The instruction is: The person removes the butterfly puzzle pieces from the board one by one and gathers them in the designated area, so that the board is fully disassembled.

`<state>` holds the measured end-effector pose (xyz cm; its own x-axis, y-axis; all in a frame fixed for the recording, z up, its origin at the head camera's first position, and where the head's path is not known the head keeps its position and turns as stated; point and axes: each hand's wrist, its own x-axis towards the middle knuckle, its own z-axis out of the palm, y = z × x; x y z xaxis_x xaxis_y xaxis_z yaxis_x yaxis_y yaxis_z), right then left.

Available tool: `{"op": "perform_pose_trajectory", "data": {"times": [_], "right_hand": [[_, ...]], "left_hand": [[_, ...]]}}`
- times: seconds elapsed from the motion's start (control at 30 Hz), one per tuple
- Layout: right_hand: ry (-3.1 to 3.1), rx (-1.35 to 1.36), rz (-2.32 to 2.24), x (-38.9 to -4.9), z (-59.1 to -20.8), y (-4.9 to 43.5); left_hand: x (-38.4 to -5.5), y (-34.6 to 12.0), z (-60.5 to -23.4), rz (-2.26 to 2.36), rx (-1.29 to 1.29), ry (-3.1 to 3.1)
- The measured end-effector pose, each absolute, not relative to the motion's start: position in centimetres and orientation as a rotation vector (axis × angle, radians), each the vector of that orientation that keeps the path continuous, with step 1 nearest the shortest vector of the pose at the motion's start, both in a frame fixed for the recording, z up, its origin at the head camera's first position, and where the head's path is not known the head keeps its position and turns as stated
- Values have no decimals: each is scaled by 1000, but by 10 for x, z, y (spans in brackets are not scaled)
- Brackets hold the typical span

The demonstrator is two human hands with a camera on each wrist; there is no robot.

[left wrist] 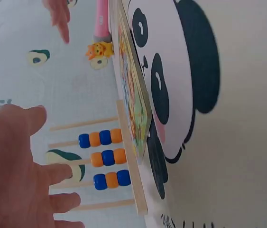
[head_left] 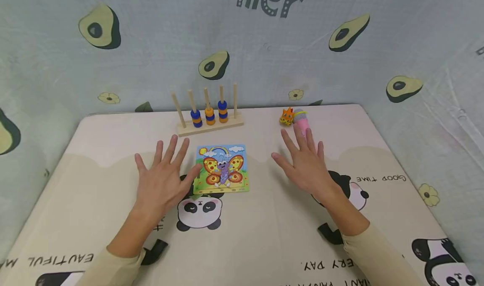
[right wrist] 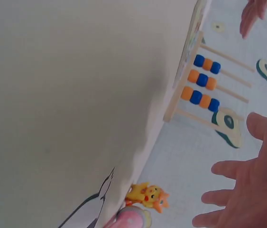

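Observation:
My left hand (head_left: 160, 181) hovers with spread fingers beside a butterfly picture puzzle (head_left: 223, 170); its thumb overlaps the puzzle's left edge in the head view. Spread as well, my right hand (head_left: 306, 166) is held above the table, near a pink toy microphone (head_left: 301, 119) and a small orange-yellow toy figure (head_left: 286, 116). Neither hand holds anything. Behind the puzzle stands a wooden bead rack (head_left: 211, 128) with upright pegs; the three middle pegs carry blue and orange beads (head_left: 222, 111), while the outer two are bare. The right fingers partly cover the microphone's handle.
A pale tablecloth (head_left: 249, 244) with printed pandas and lettering covers the table. Right behind the table's far edge hangs a light cloth (head_left: 159, 67) with avocado prints, which also spans both sides.

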<state>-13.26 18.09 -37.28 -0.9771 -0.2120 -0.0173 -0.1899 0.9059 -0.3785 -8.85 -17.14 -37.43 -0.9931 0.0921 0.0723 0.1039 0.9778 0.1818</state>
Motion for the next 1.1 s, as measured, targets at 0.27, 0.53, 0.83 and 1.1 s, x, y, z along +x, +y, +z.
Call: {"op": "perform_pose_trajectory", "data": {"times": [0.27, 0.53, 0.83, 1.1], "right_hand": [[3021, -457, -564, -142, -368, 162], [2959, -552, -650, -153, -364, 139], [2852, -610, -750, -164, -368, 117], [2792, -696, -775, -175, -369, 97]], "left_hand": [[-87, -160, -378, -346, -305, -3104], [-82, -154, -390, -368, -454, -3139], [-77, -149, -397, -414, -538, -3179], [-78, -147, -396, -414, -574, -3231]]}}
